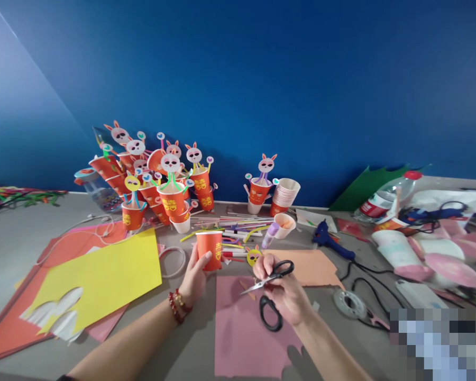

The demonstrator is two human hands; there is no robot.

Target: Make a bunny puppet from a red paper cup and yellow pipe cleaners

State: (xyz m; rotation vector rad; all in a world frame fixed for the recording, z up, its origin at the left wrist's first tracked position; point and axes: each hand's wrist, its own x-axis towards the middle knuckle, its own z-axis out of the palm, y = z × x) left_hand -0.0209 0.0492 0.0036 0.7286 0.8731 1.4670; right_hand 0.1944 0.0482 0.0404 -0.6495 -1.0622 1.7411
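My left hand (196, 278) is wrapped round a red paper cup (208, 248) with gold characters, held upright over the table. My right hand (283, 293) grips a pair of scissors (257, 286) with black handles, the blades pointing left toward the cup. Below both hands lies a pink paper sheet (246, 338) with cut edges. Just behind the right hand is a small yellow rabbit face (254, 256). An orange paper sheet (311, 267) lies to the right of it. A purple glue stick (270, 235) leans near a white cup (284, 225).
Several red cups with rabbit faces (170, 198) stand at the back left. A cup stack (285, 196) is at the back. Yellow paper (115, 278) lies left. On the right are a blue glue gun (331, 241), a tape roll (349, 304) and a plastic bottle (384, 198).
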